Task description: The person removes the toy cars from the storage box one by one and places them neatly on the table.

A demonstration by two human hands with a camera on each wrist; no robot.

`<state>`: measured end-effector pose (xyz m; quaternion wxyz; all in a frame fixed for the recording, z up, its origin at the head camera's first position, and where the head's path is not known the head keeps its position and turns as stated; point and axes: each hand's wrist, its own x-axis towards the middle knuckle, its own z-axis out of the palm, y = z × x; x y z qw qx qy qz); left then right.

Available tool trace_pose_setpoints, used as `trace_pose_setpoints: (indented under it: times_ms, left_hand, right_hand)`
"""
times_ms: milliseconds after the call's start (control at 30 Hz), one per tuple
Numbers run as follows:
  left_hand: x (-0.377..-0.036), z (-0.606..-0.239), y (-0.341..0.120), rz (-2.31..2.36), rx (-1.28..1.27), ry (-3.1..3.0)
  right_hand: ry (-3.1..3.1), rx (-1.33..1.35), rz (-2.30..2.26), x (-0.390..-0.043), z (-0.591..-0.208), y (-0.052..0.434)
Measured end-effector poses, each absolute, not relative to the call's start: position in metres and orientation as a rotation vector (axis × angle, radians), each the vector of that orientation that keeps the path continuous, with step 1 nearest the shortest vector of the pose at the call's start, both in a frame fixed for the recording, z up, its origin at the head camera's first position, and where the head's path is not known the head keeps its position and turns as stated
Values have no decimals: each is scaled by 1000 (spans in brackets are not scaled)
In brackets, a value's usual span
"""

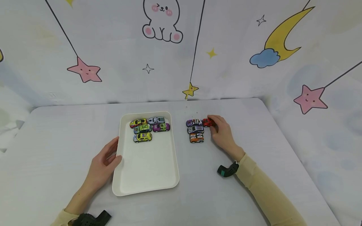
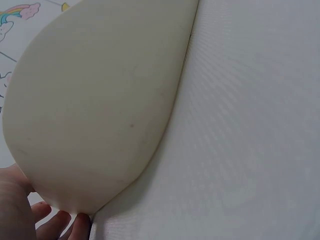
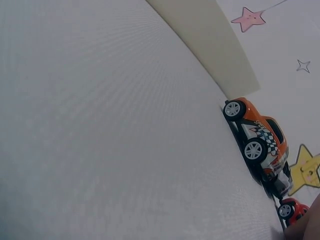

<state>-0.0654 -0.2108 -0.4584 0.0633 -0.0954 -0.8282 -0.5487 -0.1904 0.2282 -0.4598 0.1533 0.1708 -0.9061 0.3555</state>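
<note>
On the left, a white rectangular tray (image 1: 147, 166) holds several small toy cars near its far end, among them a yellow-green one (image 1: 142, 137) and a purple one (image 1: 161, 127). My left hand (image 1: 103, 163) grips the tray's left side, thumb at the rim and fingertips against the outer wall in the left wrist view. To the right of the tray, my right hand (image 1: 223, 131) pinches a red toy car (image 1: 207, 122), its fingers partly covering it. Beside that car stand a purple-and-white car (image 1: 194, 122), a silver car (image 1: 195, 129) and an orange car (image 3: 262, 135).
Both sit on a white-covered table (image 1: 240, 204) whose far edge meets a wall (image 1: 118, 72) printed with stars, a moon and a bear. A dark wrist mount (image 1: 227, 170) is strapped by my right sleeve, another (image 1: 91, 219) at the left wrist.
</note>
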Motion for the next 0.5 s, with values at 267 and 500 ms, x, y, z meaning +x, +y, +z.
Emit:
trace_pose_setpoints:
  times_ms: [267,500]
  left_hand:
    - [-65,-458,-211,-1666,-278,-2504]
    - [-65,-458,-211,-1678,-272,-2512]
  right_hand:
    - [-2476,539,1003,-192,-461,228]
    - [-2308,623,946,-184,-459,222]
